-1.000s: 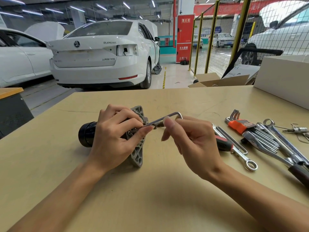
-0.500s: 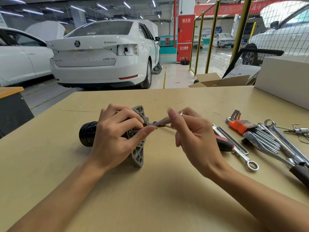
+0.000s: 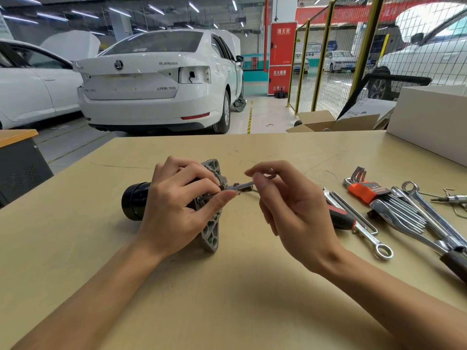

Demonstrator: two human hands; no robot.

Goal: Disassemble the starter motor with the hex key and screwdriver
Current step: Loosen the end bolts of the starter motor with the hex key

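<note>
The starter motor (image 3: 134,204), with a black cylindrical body and a grey cast flange (image 3: 211,236), lies on its side on the tan table (image 3: 227,286). My left hand (image 3: 177,210) wraps over the motor body and flange, its thumb resting along the hex key's shaft. The silver hex key (image 3: 240,185) sticks out of the flange to the right. My right hand (image 3: 290,205) pinches the key's bent outer end between thumb and fingers. A screwdriver with a red and black handle (image 3: 341,218) lies on the table just right of my right hand.
To the right lie a hex key set in an orange holder (image 3: 364,192), several chrome wrenches (image 3: 414,213) and a ring spanner (image 3: 381,251). A white box (image 3: 429,117) stands at the back right corner. Cars and a yellow mesh fence are beyond the table.
My right hand has turned the hex key's bent end, rotating upward and over, with the fingers shifting their hold. My left hand and the motor stay in place.
</note>
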